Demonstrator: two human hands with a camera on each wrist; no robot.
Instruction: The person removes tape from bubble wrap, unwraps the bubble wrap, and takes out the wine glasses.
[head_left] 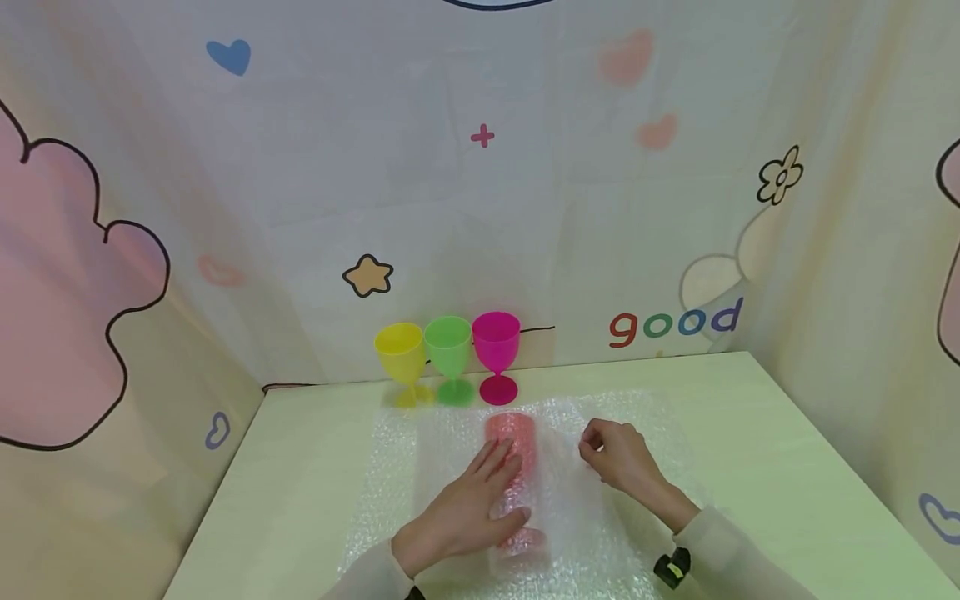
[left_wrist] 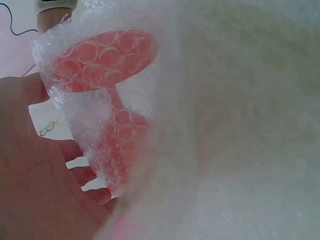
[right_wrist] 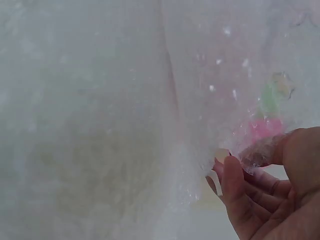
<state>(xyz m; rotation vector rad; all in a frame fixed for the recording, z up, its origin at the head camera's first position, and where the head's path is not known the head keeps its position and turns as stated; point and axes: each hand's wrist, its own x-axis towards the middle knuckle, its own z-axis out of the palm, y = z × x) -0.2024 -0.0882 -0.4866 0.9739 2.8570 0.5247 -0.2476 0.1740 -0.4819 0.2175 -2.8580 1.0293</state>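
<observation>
A red goblet [head_left: 512, 427] lies on its side under clear bubble wrap [head_left: 390, 479], its bowl toward the back and its foot toward the front. My left hand [head_left: 461, 512] rests over the wrapped goblet with fingers extended. In the left wrist view the goblet's round foot [left_wrist: 105, 62] and stem show through the bubbles, beside the thumb and fingers of the left hand [left_wrist: 40, 170]. To the right of the goblet, my right hand [head_left: 622, 457] pinches an edge of the wrap. Up close, the right wrist view shows thin film between the thumb and fingers of that hand [right_wrist: 265, 200].
Yellow [head_left: 401, 350], green [head_left: 449, 346] and magenta [head_left: 497, 337] goblets stand upright in a row at the table's back edge, just behind the wrap. A printed curtain [head_left: 465, 208] rises behind the pale table [head_left: 300, 467] and along both sides.
</observation>
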